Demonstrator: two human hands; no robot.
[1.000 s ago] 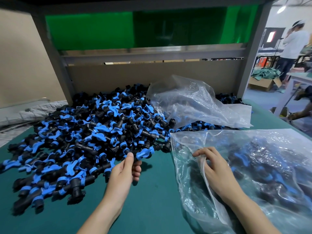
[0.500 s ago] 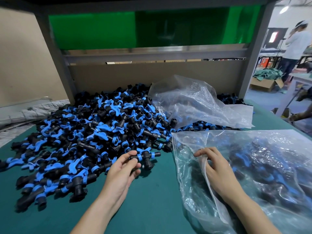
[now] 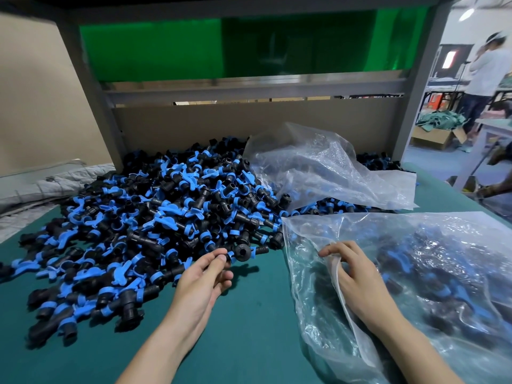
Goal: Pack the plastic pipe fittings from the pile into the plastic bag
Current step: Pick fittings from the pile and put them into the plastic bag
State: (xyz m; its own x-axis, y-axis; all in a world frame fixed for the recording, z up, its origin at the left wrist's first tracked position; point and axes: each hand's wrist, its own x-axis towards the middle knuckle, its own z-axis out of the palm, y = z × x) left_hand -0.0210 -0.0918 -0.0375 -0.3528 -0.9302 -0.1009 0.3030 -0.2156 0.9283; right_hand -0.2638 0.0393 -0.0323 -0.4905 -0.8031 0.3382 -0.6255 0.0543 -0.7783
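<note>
The left hand [image 3: 205, 275] pinches one black-and-blue fitting [image 3: 243, 252] between thumb and fingertips, holding it just above the green table [image 3: 249, 333] at the near right edge of the pile [image 3: 155, 217]. The pile spreads over the left and far part of the table, a heap of black fittings with blue rings and blue handles. To the right, the clear bag [image 3: 432, 275] lies on its side with its mouth facing left, and dark fittings show through the plastic. The right hand [image 3: 357, 278] grasps the bag at the rim of its mouth, fingers curled over the plastic. The held fitting is near the mouth but outside it. A second bag [image 3: 318, 167], crumpled, lies on the far right side of the pile. Far right, a person [image 3: 487, 65] stands beside a cardboard box [image 3: 435, 137].
</note>
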